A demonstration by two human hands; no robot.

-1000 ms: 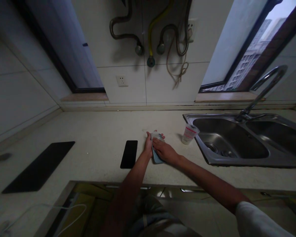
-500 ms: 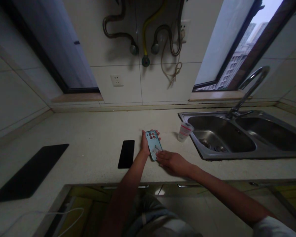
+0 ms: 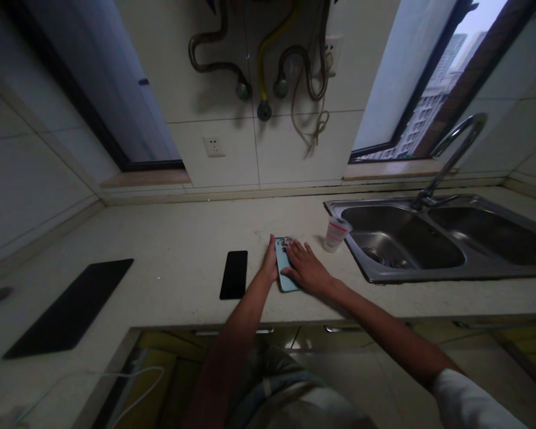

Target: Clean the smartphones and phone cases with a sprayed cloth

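Observation:
A light blue phone case point(image 3: 288, 283) with round camera holes is tilted above the pale countertop. My left hand point(image 3: 270, 262) grips it along its left side, the thumb near the top corner and the other fingers hidden behind it. Across the case's upper right part lies my right hand point(image 3: 310, 268), its fingers stretched over the camera holes and its thumb against the lower middle. Whether anything small is under those fingers is hidden. To the left of my left hand, a black phone point(image 3: 234, 274) rests flat on the counter, touched by neither hand.
A clear plastic cup point(image 3: 336, 234) with red print stands beside the double steel sink point(image 3: 370, 277) and its faucet point(image 3: 455, 143). A black flat panel point(image 3: 71, 310) lies at the left, with a white cable point(image 3: 138, 374) near the counter's front edge point(image 3: 178, 325).
My right hand has moved up from the case's lower end to its camera holes, fingers now spread more. The case has turned a little more upright. The view has shifted slightly.

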